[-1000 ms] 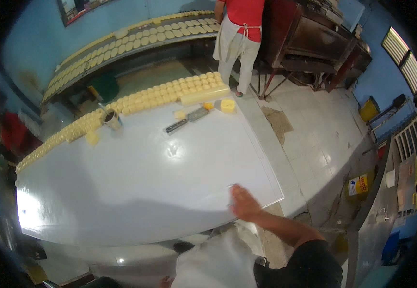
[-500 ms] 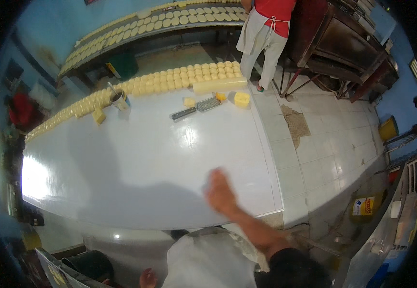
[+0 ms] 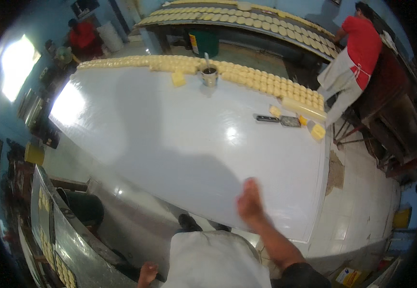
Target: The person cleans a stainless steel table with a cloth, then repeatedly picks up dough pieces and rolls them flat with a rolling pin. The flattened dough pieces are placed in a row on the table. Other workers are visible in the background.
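My right hand (image 3: 250, 200) hangs above the near right part of a white-topped table (image 3: 184, 129), smeared by motion; its fingers look drawn in, and no object shows in it. Low beside my pale apron, my left hand (image 3: 147, 272) is away from the table, its fingers mostly hidden. Farther off on the tabletop lies a black-handled grater (image 3: 291, 121), with a small pale yellow piece (image 3: 275, 111), an orange-yellow bit (image 3: 302, 120) and a yellow block (image 3: 318, 132) around it. A cup (image 3: 209, 77) of dark contents with a handle sticking out stands near another yellow block (image 3: 178, 79).
Rows of dough pieces (image 3: 271, 86) line the table's far edge, beside a pale roll (image 3: 303, 108). Behind, a long bench (image 3: 237, 24) bears flat dough rounds. A person in red (image 3: 362, 48) stands at far right. Metal shelving with trays (image 3: 83, 249) is at lower left.
The view has swung left, so the table and the person in red sit farther right. My right hand remains over the table's near right part; my left hand still hangs low.
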Available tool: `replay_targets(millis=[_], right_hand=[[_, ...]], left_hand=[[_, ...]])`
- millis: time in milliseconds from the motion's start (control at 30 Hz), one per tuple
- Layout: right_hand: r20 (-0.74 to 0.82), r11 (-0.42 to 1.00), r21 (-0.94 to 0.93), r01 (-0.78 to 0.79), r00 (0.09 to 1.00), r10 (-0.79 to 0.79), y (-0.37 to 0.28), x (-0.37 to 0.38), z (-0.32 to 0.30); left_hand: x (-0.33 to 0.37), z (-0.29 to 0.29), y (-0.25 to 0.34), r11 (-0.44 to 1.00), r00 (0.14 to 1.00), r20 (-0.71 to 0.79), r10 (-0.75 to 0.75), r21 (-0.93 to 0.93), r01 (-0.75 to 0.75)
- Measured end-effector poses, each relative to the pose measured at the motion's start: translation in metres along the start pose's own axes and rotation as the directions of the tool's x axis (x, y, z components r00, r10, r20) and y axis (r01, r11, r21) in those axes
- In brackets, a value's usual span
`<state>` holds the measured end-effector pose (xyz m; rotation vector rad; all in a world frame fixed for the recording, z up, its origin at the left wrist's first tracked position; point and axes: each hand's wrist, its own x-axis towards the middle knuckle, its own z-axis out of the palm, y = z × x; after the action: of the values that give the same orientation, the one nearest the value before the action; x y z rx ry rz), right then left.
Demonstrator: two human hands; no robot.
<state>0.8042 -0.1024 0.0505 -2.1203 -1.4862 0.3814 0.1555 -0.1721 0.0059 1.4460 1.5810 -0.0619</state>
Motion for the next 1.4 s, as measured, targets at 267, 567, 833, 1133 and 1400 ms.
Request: replay_targets(millis=[267,567,833,1133,1400], right_hand=[[0.037,0.965,-0.056,0.257,0.966,-0.256,-0.090,0.137,0.050],[0.340,0.764,0.054,0.643,0.707,-0.620,-0.243,0.241,0.192],[0.356,0.654,0.049,0.755,0.599,-0.718,-0.414,0.271,0.298],[0.368,0.695,-0.089,0.713,0.672,-0.642,-0.559,0.412,0.414],[0.310,0.785,-0.197,0.588,0.797,-0.519,-0.740,0.604,0.552]], left_hand=[[-0.021,0.036,-0.009,0.832,0.985,0.005,-0.171,-0.535,0.147],[0.055,-0.066,0.037,0.904,0.921,0.038,-0.388,-0.180,0.389],[0.076,-0.272,-0.030,0.934,0.943,-0.063,-0.327,-0.174,0.313],[0.202,-0.467,-0.030,0.977,0.942,-0.290,-0.167,-0.177,0.118],[0.265,-0.624,-0.038,0.920,0.907,-0.272,-0.323,-0.314,0.233]])
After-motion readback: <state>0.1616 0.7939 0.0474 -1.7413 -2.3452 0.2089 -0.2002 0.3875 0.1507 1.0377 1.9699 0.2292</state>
